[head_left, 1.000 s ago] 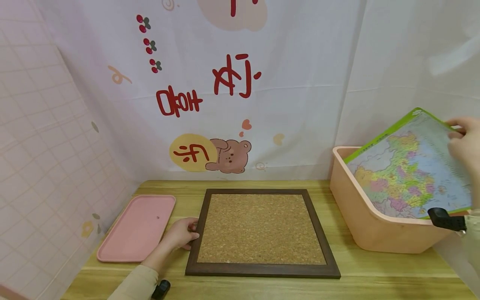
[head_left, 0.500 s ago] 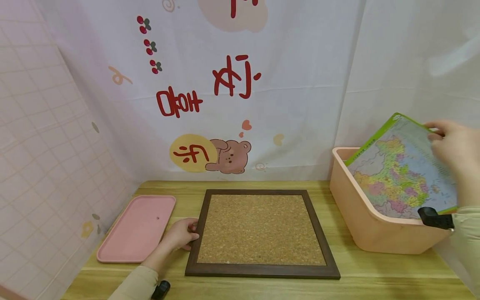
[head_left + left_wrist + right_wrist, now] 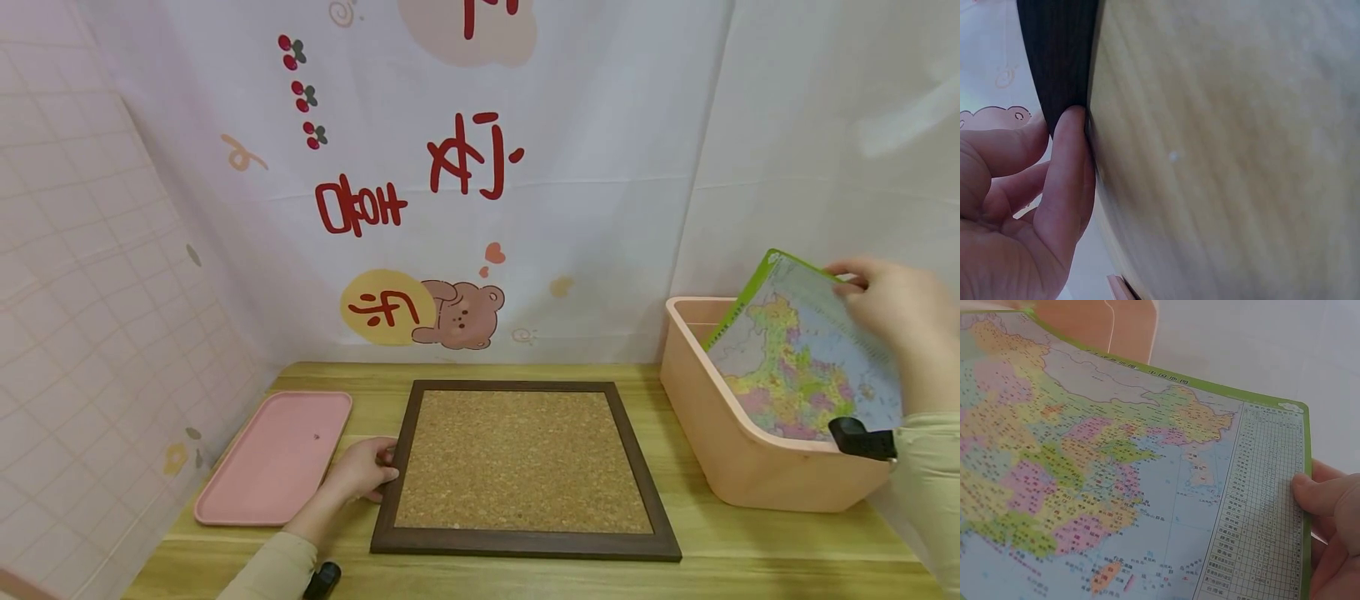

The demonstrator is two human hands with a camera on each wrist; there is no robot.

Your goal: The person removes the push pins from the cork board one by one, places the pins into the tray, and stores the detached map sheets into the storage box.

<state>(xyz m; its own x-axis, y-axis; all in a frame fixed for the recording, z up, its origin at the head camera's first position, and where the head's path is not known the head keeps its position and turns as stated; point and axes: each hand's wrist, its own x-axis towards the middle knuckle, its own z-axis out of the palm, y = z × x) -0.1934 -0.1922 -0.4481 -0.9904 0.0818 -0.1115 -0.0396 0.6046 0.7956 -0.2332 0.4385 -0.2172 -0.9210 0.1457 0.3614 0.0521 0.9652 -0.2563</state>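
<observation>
My right hand (image 3: 892,304) pinches a green-bordered map sheet (image 3: 806,358) by its edge, the thumb on the printed face in the right wrist view (image 3: 1297,494). Tilted, the map stands partly inside a peach plastic bin (image 3: 780,475), which hides its lower part. On the left, my left hand (image 3: 363,468) grips the left edge of a dark-framed cork board (image 3: 525,458) lying on the table. In the left wrist view, the fingers (image 3: 1066,169) hold the dark frame edge (image 3: 1060,56) between them.
A pink tray (image 3: 273,458) lies left of the cork board on the wood-grain table (image 3: 585,579). Behind hangs a white printed cloth (image 3: 600,208) with a bear and red characters. A pale grid-patterned cloth (image 3: 90,292) covers the left side.
My right hand has moved left and down, lowering the map deeper into the peach bin. The left hand and the cork board have stayed in place.
</observation>
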